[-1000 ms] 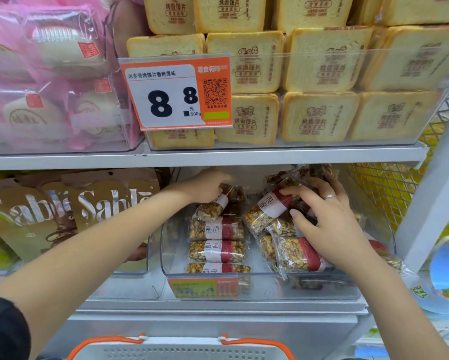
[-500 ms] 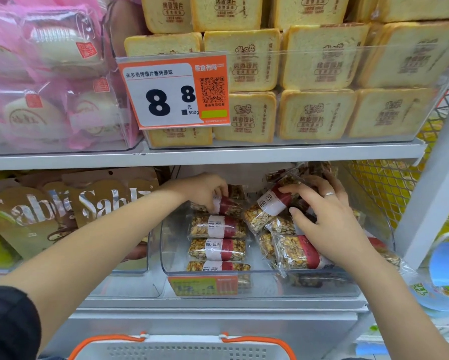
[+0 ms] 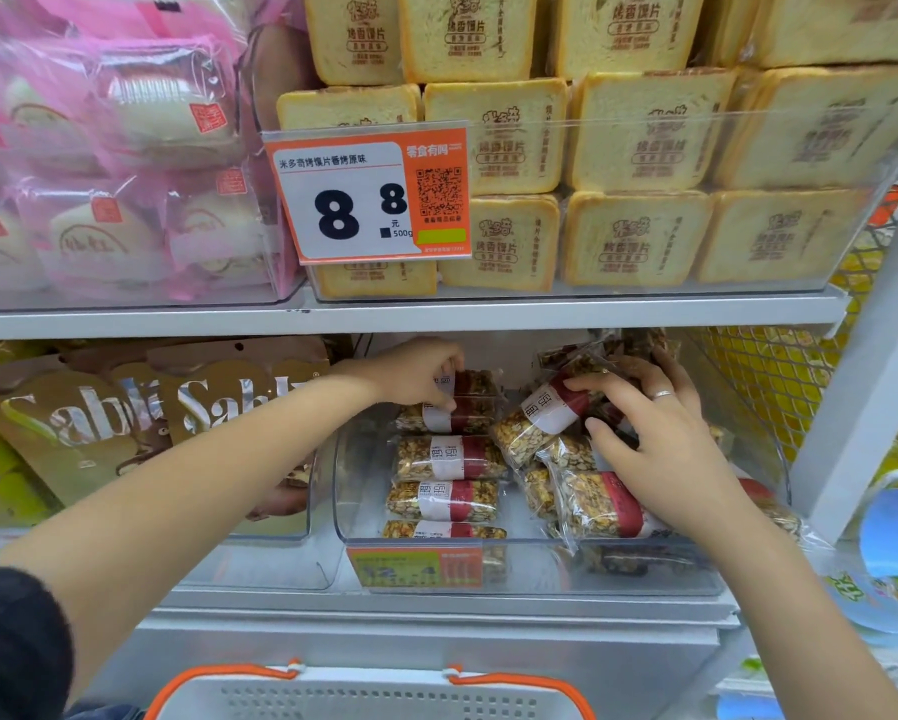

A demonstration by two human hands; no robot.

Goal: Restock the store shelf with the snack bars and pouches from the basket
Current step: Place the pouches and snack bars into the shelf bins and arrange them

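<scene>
snack bars [image 3: 444, 457] — clear-wrapped, red-white bands | stacked flat in clear bin [image 3: 540, 569]

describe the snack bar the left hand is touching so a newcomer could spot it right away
Find the big orange-and-white price tag reading 8.8, then drop to the clear plastic bin on the shelf below it. In its left-hand column of clear-wrapped nut bars with red-and-white bands, it is the rearmost bar, the only one under the left hand.
</scene>
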